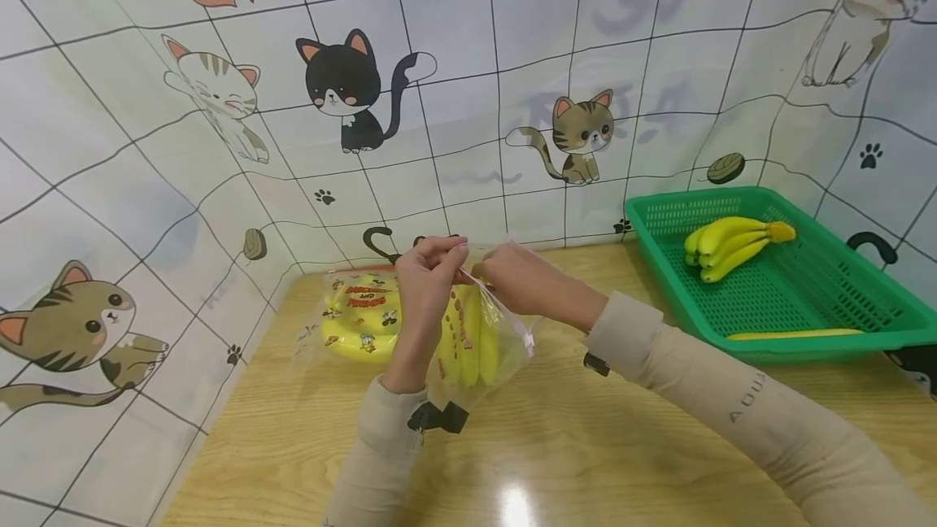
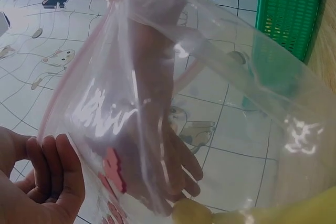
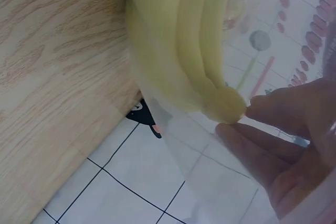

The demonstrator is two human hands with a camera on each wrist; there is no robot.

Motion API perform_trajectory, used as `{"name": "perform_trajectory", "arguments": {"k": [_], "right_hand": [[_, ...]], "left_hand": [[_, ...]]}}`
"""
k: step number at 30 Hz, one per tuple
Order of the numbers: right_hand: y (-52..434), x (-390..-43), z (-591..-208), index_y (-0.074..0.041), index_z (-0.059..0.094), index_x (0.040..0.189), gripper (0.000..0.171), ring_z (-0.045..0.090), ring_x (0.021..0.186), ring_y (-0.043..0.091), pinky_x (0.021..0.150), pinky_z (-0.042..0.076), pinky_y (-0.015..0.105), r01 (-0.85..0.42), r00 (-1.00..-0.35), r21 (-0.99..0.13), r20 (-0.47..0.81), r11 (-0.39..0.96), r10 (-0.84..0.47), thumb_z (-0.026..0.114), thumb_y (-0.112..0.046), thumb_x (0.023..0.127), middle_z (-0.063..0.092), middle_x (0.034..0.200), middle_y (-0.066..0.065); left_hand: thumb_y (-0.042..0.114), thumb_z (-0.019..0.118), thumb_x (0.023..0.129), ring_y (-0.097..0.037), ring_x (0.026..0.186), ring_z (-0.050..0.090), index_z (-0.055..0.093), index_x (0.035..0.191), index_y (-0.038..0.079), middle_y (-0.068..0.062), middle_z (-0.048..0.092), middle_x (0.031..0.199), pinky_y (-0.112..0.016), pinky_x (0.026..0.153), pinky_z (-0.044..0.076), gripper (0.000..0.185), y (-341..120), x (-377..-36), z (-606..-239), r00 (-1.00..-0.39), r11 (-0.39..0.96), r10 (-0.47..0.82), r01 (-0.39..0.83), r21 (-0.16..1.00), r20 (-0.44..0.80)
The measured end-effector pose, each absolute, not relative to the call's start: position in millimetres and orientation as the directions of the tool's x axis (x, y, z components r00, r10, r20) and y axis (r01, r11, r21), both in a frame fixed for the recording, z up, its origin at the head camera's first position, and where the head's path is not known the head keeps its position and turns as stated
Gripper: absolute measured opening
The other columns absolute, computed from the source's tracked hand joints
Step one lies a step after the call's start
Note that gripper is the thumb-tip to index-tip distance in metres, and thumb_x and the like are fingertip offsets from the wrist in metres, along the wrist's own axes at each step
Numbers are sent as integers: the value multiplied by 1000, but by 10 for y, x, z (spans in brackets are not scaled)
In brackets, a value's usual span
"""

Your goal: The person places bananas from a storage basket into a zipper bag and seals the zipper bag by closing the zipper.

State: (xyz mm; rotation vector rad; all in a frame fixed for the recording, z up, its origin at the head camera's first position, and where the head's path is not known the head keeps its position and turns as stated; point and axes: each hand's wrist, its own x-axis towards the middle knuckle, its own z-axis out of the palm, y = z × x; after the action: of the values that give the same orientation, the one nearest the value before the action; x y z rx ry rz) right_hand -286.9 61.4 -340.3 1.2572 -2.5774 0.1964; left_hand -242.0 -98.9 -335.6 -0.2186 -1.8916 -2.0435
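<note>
While both hands pinch its pink zip rim, left hand (image 1: 423,271) and right hand (image 1: 512,279) fingers clamped, thin slippery bag (image 1: 476,348) of soft bananas (image 1: 468,340) near desk (image 1: 586,446) back-left corner, best gripped at rim.

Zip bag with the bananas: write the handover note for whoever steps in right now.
Left hand: pinches the top edge of the clear zip bag.
Right hand: pinches the same edge beside it.
Bag: on the wooden table, a banana bunch inside.
Behind it lies a second printed bag of bananas.
Green basket on the right holds another bunch.
Done: bunch is bagged.
Left: whether the seal is closed cannot be told; basket bunch not bagged.
</note>
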Motion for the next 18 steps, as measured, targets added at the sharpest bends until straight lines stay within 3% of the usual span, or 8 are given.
{"name": "perform_trajectory", "arguments": {"k": [3,9,15,18], "right_hand": [[643,-2844,-3367,-7,75,95,14,42,60,9,60,40,24,-797,-590,-57,286,601,-755,63,0,95,59,66,0],[817,-2744,-3238,-10,75,90,16,65,73,13,75,58,32,-815,-575,-167,340,554,-744,63,0,94,72,81,0],[1169,-2725,-3141,-9,77,89,14,57,61,3,62,54,26,-867,-468,-138,550,478,-691,67,0,91,74,76,-1],[1400,-2758,-3082,-11,76,89,14,55,59,1,59,51,26,-855,-466,-110,590,506,-659,67,0,89,72,72,-3]], "left_hand": [[6,71,95,-11,51,65,76,104,-3,2,61,62,-25,56,58,13,-990,-2424,-3362,-928,-44,-150,351,935,342],[4,71,95,-10,51,63,76,103,-3,4,60,61,-26,59,59,12,-994,-2435,-3369,-921,-55,-165,367,929,354],[5,71,95,-10,51,63,75,103,-2,5,59,61,-27,61,61,12,-996,-2436,-3368,-919,-64,-161,373,926,360],[5,71,95,-11,52,63,75,103,-2,4,59,62,-28,62,62,11,-1003,-2434,-3371,-922,-65,-158,367,928,353]]}}
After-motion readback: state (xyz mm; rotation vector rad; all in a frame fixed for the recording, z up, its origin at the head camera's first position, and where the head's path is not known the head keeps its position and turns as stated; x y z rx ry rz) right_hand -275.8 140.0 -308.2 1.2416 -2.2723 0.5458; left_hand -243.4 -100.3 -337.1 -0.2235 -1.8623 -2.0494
